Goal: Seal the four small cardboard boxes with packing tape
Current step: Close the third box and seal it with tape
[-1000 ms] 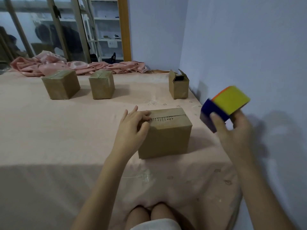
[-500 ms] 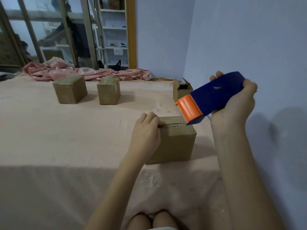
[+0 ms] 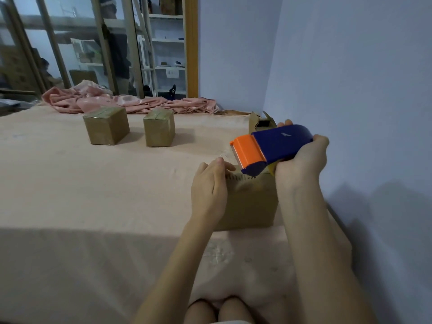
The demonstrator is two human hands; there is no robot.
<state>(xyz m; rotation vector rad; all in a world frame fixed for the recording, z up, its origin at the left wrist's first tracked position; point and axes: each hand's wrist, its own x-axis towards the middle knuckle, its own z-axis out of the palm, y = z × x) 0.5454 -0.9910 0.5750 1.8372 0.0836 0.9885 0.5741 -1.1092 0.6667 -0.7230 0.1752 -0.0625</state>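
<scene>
Left hand (image 3: 209,188) presses its fingers (image 3: 219,163) on the near box (image 3: 250,202) at the wall end of the pink-covered surface (image 3: 93,206), likely pinning the flaps, while the right hand (image 3: 301,160) grips the tape dispenser (image 3: 271,146), orange end angled down to start the strip.

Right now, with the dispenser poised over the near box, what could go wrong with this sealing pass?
The left hand rests on the near box's left top edge, right beside the tape dispenser's orange head; the fingers could get taped down or nicked by the cutter.

The box is steadied from one side only, so the pull may slide it along the pink cloth.

The open box stands just behind the right hand; a long stroke could knock it.
</scene>
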